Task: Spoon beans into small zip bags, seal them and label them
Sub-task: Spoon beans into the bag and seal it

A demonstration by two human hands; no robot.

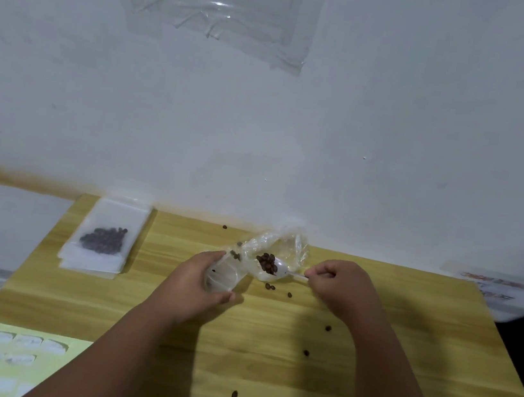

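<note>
My left hand (198,282) holds a small clear zip bag (222,277) between thumb and fingers, its mouth facing right. My right hand (339,285) pinches the handle of a white plastic spoon (281,270) loaded with dark brown beans (266,262). The spoon's bowl hovers in the crumpled clear plastic bag (284,247) that holds the bean supply, just right of the zip bag's mouth. A filled zip bag of beans (105,238) lies on a stack of bags at the table's back left. A yellow-green label sheet (18,362) with white stickers lies at the front left.
Loose beans are scattered on the wooden table (398,369), among them one (328,328) near my right wrist, one (234,395) near the front and one (225,227) by the wall. A white wall with a taped plastic sheet (217,0) rises behind the table.
</note>
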